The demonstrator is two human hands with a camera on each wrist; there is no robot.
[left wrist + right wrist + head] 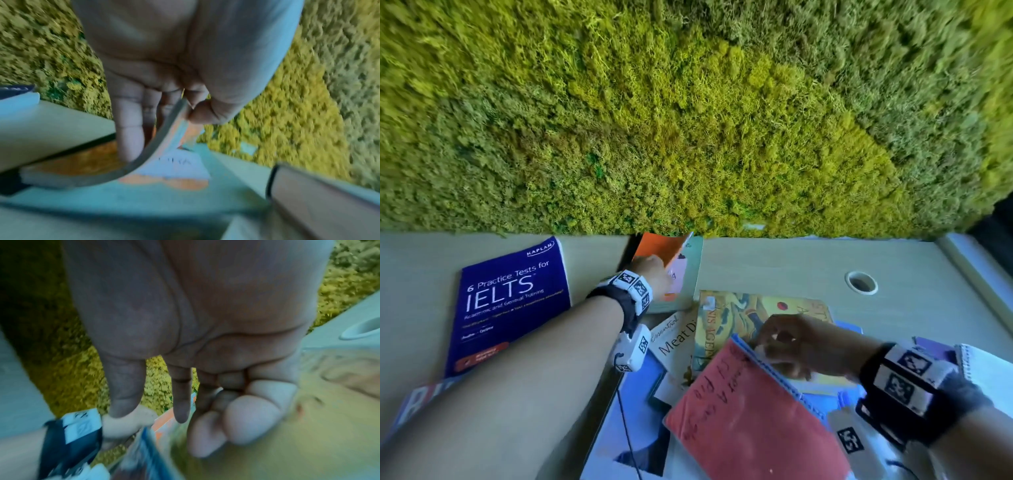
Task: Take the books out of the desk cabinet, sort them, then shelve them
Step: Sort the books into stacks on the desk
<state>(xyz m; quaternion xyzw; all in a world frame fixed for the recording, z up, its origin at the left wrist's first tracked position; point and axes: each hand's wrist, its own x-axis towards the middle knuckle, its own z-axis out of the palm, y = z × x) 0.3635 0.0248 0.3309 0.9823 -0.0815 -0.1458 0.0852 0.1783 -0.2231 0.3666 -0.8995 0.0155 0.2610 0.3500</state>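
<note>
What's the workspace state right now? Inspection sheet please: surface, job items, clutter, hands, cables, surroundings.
Surface: pale desk, grommet hole at the right.
Job's things: IELTS book flat at the left, apart from the loose overlapping pile holding the Meat book, yellow illustrated book, red notebook and teal book.
Clutter: nothing seen besides books.
Grippers: left hand pinches the teal book's bent cover; right hand grips the red notebook's top edge.
Cables: thin black cable hanging from the left wrist unit.
Surroundings: green moss wall behind the desk.

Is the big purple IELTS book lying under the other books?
No, the IELTS book lies alone on the desk, apart from the pile.
</note>
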